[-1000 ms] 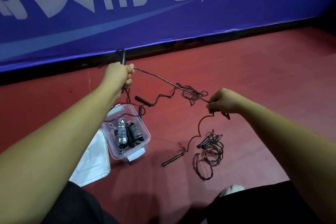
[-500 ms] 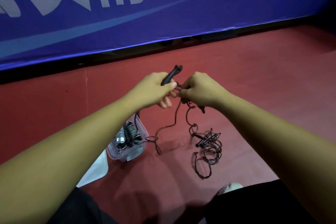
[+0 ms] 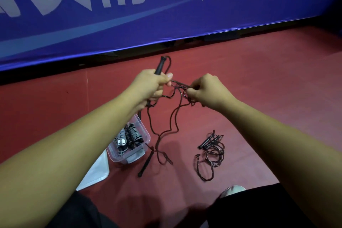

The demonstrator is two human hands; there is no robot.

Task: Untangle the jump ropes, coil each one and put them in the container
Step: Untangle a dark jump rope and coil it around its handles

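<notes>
a: why was the left hand [image 3: 149, 87] clenched round the handle [image 3: 160, 65]?
b: to anchor that end, i'd say. the right hand [image 3: 207, 90] pinched the rope [image 3: 180, 83] just beside it, likely pulling a loop for coiling.
a: and the rest of it?
b: it hung slack to the floor [image 3: 259, 98], with the other handle [image 3: 146, 163] lying beside the box [image 3: 146, 151]. coiled ropes [image 3: 127, 137] sat inside. a second rope [image 3: 212, 155] lay tangled well apart, not yet handled.
</notes>
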